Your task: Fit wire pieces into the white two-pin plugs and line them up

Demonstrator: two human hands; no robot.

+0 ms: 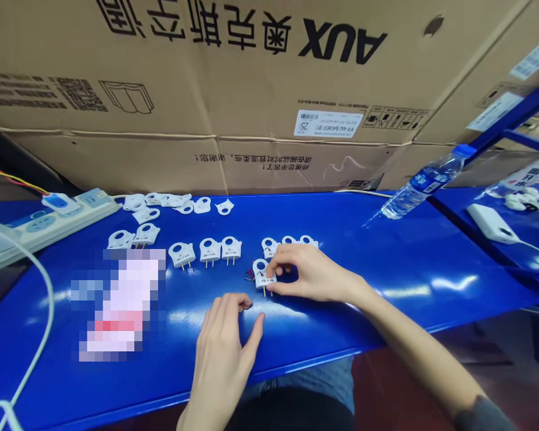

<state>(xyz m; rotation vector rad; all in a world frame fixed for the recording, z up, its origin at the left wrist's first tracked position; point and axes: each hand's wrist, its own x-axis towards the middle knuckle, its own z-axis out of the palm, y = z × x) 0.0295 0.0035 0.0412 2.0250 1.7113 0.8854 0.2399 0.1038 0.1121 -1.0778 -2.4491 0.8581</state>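
Observation:
My right hand (308, 272) pinches a white two-pin plug housing (261, 268) between thumb and fingers. The piece has a round hole at its top, and its metal pins point toward me. A small red and dark wire end (250, 275) shows at its left side. Behind it stand several similar white housings (269, 246), partly hidden by my right hand. My left hand (224, 341) is over the front of the blue table (332, 323), thumb and fingers apart, with nothing in it. Left of centre are more two-pin housings (210, 249).
White ring-shaped covers (202, 206) lie along the back. A power strip (72, 218) with cables is at left, near a pixelated patch. A water bottle (424, 184) leans at back right by a blue metal frame (516, 108). A large cardboard box (251, 120) stands behind.

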